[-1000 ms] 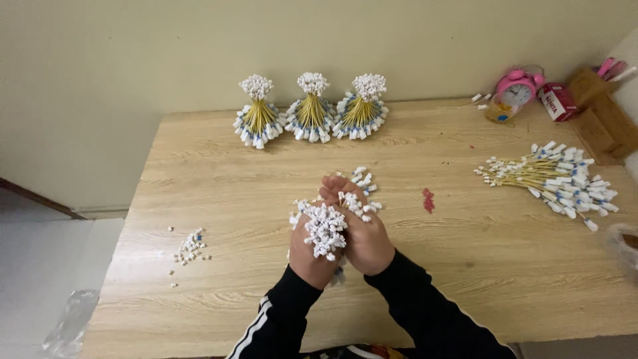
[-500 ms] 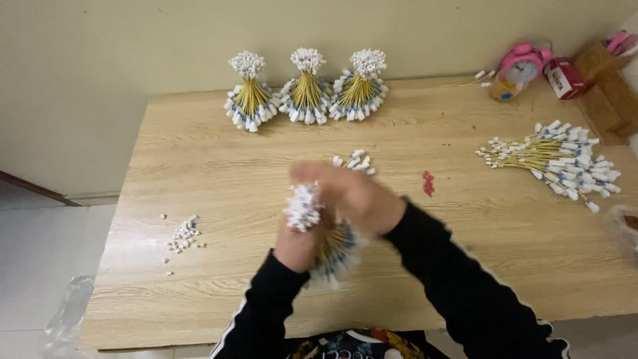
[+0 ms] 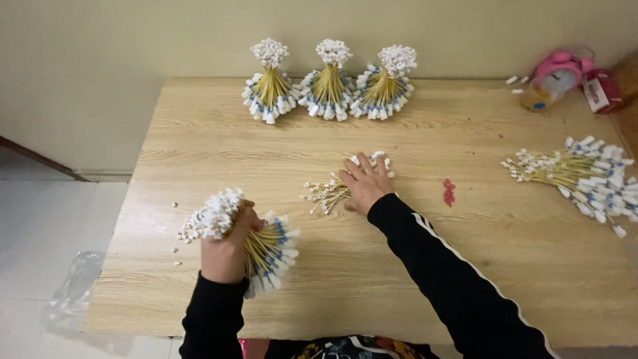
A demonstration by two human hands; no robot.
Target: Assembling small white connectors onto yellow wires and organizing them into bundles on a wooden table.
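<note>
My left hand (image 3: 226, 247) grips a thick bundle of thin yellow wires (image 3: 266, 251) with white and blue end pieces, held just above the wooden table (image 3: 465, 279) at the near left. White tips fan out above my fist and blue-white ones below it. My right hand (image 3: 367, 185) lies flat, fingers spread, on a small loose bunch of the same wires (image 3: 324, 193) near the table's middle.
Three upright finished bundles (image 3: 330, 83) stand in a row at the far edge. A large loose pile of wires (image 3: 581, 176) lies at the right. A pink alarm clock (image 3: 557, 74), a small red scrap (image 3: 448, 191) and scattered white bits (image 3: 178, 231) are also on the table.
My hands were together at the middle holding the bundle. The left hand has moved down and left with the bundle; the right hand has let go and reached forward onto the loose bunch.
</note>
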